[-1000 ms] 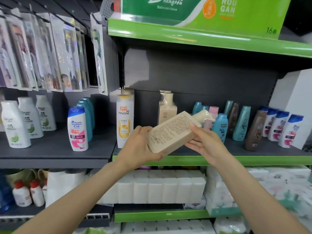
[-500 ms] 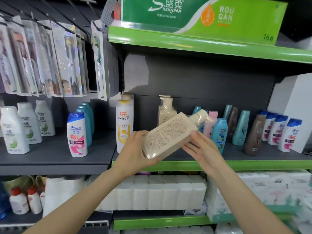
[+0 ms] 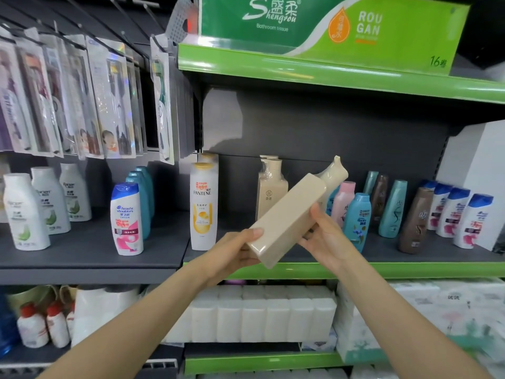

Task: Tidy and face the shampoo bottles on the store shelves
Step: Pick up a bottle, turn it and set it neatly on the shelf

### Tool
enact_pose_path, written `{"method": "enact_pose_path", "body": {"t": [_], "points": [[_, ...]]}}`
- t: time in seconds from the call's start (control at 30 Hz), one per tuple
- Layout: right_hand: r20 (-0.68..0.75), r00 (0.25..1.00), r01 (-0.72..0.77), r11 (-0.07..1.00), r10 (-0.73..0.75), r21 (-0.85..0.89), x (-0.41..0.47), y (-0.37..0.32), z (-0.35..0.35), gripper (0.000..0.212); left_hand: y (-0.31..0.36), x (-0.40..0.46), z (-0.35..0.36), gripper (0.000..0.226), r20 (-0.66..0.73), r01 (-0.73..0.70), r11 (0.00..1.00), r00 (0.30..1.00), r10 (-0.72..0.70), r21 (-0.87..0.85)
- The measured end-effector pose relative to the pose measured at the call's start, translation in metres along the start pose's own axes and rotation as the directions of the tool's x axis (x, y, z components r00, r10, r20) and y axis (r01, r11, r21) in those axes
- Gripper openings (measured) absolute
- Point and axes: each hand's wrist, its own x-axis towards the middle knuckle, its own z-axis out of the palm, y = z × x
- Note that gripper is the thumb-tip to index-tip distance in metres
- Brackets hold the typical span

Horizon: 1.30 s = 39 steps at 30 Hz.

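Observation:
A square beige pump bottle (image 3: 289, 214) wrapped in clear film is held tilted in front of the green-edged shelf (image 3: 410, 269), its pump end up to the right. My left hand (image 3: 235, 255) grips its base, thumb on the upper face. My right hand (image 3: 325, 236) grips its middle from the right side, fingers behind it. A plain narrow side of the bottle faces me. Matching beige bottles (image 3: 270, 187) stand upright behind it. A white Pantene bottle (image 3: 203, 206) stands to the left, and a blue bottle (image 3: 358, 220) to the right.
Teal, brown and pink bottles and white Head & Shoulders bottles (image 3: 475, 222) line the shelf's right part. On the grey left shelf (image 3: 82, 266) stand a Head & Shoulders bottle (image 3: 127, 220) and white bottles (image 3: 26, 212). Toothbrush packs (image 3: 82, 105) hang above. Tissue packs (image 3: 259, 315) fill the lower shelf.
The beige bottle has turned in my hands: the printed label face seen earlier now faces away and a plain side shows. Its pump end has risen, so it tilts more steeply.

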Motion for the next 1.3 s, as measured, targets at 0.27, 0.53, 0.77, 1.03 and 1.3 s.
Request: {"method": "enact_pose_path", "body": {"t": [0.27,0.53,0.77,1.03,1.3], "points": [[-0.144,0.974,0.112,0.923,-0.175,-0.367,0.014,-0.018,0.002,0.033,0.022,0.021,0.002,0.033,-0.069,-0.214,0.862,0.959,0.275,0.46],[-0.131,0.953,0.163,0.829,-0.272,-0.535,0.031,-0.005,0.0,0.034,0.046,0.055,0.012,0.077,0.021,-0.306,0.652,0.914,0.406,0.694],[-0.063,0.949,0.183,0.702,-0.309,-0.688,0.054,-0.009,-0.008,0.02,0.039,0.077,0.003,0.078,-0.028,-0.282,0.683,0.914,0.405,0.674],[-0.079,0.941,0.138,0.587,-0.329,-0.798,0.082,-0.005,-0.017,0.021,0.023,0.103,-0.011,0.079,-0.061,-0.244,0.716,0.926,0.372,0.654],[-0.083,0.951,0.104,0.564,-0.297,-0.819,0.094,0.01,-0.021,0.024,0.009,0.116,-0.025,0.073,-0.078,-0.186,0.705,0.943,0.324,0.684]]}}
